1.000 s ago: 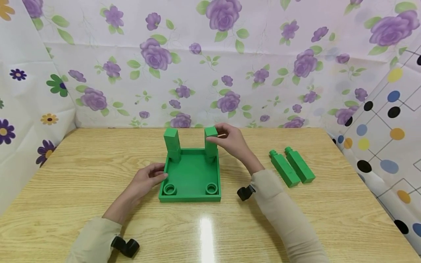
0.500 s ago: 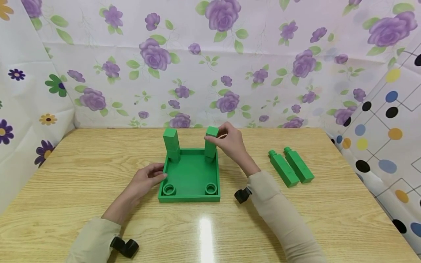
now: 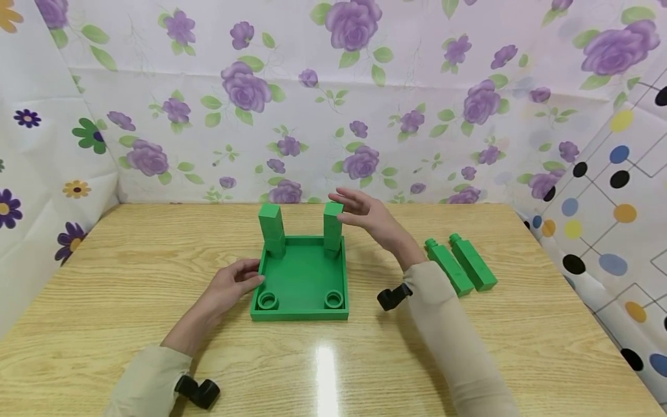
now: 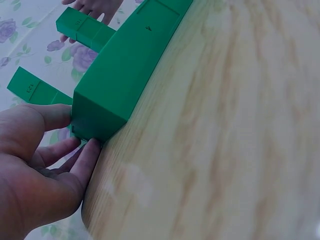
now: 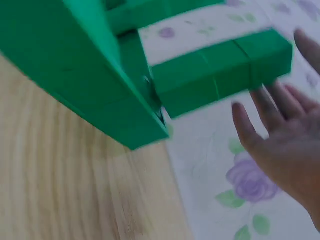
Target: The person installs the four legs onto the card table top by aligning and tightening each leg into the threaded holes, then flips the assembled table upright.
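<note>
A square green tray point(image 3: 302, 317) with low walls lies on the table, two round sockets point(image 3: 333, 299) at its near corners. Square green legs stand upright at its far corners: a left leg point(image 3: 271, 223) and a right leg point(image 3: 332, 229). My left hand point(image 3: 229, 286) holds the tray's left wall between thumb and fingers, with the grip showing at a corner in the left wrist view. Beside the top of the right leg, my right hand point(image 3: 372, 217) has its fingers spread. In the right wrist view, a gap shows between thumb and that leg.
Two more green legs with threaded ends, a nearer leg point(image 3: 449, 269) and a farther leg point(image 3: 474, 263), lie side by side on the wooden table point(image 3: 130, 278), right of the tray. Flowered cloth point(image 3: 312, 127) hangs behind the table.
My right hand has let go of the right leg; its fingers have opened and the hand has drawn slightly to the right. The left hand stays at the tray wall.
</note>
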Available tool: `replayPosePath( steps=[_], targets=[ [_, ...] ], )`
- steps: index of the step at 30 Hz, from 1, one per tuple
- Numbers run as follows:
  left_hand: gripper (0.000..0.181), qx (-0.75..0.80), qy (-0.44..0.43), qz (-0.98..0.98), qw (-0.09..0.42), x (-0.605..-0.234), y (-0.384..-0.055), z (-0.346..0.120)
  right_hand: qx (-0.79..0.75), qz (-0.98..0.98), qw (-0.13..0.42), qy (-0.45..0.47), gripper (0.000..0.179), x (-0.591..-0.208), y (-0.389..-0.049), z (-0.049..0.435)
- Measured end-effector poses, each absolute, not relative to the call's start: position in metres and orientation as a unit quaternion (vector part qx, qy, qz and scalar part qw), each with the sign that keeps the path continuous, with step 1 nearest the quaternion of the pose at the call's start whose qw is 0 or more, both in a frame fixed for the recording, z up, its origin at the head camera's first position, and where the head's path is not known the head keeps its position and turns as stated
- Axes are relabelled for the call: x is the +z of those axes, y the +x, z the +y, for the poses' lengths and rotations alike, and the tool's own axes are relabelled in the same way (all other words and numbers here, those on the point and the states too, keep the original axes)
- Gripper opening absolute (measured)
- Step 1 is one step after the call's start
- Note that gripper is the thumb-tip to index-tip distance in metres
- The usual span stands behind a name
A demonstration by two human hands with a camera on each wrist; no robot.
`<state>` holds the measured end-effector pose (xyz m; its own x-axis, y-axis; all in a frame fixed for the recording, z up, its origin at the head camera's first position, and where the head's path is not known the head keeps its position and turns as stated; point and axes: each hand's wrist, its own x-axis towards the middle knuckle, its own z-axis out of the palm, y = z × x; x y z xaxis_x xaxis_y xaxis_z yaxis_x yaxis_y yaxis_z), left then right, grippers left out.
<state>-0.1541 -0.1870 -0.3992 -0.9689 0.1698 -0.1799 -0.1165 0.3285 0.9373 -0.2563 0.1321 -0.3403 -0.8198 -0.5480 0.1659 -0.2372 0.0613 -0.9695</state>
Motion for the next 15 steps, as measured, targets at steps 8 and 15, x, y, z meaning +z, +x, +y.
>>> replayPosePath(
  steps=[8,15],
  targets=[
    [0.052,0.578,0.014,0.806,0.124,-0.400,-0.154,-0.187,-0.662,0.636,0.233,-0.322,0.058,-0.342,-0.268,0.135],
    [0.054,0.577,0.017,0.808,0.121,-0.400,-0.154,-0.187,-0.646,0.649,0.219,-0.336,0.050,-0.344,-0.271,0.130]
  ],
)
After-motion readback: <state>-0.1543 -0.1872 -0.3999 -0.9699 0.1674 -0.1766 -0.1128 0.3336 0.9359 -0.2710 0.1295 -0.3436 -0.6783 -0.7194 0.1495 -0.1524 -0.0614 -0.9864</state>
